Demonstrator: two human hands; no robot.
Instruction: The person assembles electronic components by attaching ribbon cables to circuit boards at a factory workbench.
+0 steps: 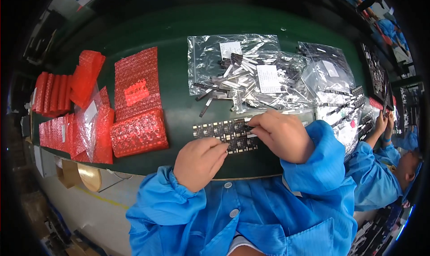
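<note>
A black circuit board panel [218, 129] with rows of small gold and white parts lies flat on the green table before me. My left hand [199, 162] is closed at its lower left edge, fingers together and holding the board. At the upper right part of the panel, my right hand [284, 135] pinches with thumb and forefinger. A small dark piece shows at those fingertips, too small to name. Just beyond the board, many thin black-and-silver strips [244, 67] lie loose on and around clear plastic bags [204, 45] with white labels.
Red bubble wrap pouches [139, 132] and rolls [51, 92] cover the table's left side. More bags [329, 72] and strip-like boards [358, 99] lie to the right. A co-worker in a blue sleeve [371, 166] works close on my right. The table's near edge [264, 177] runs below my hands.
</note>
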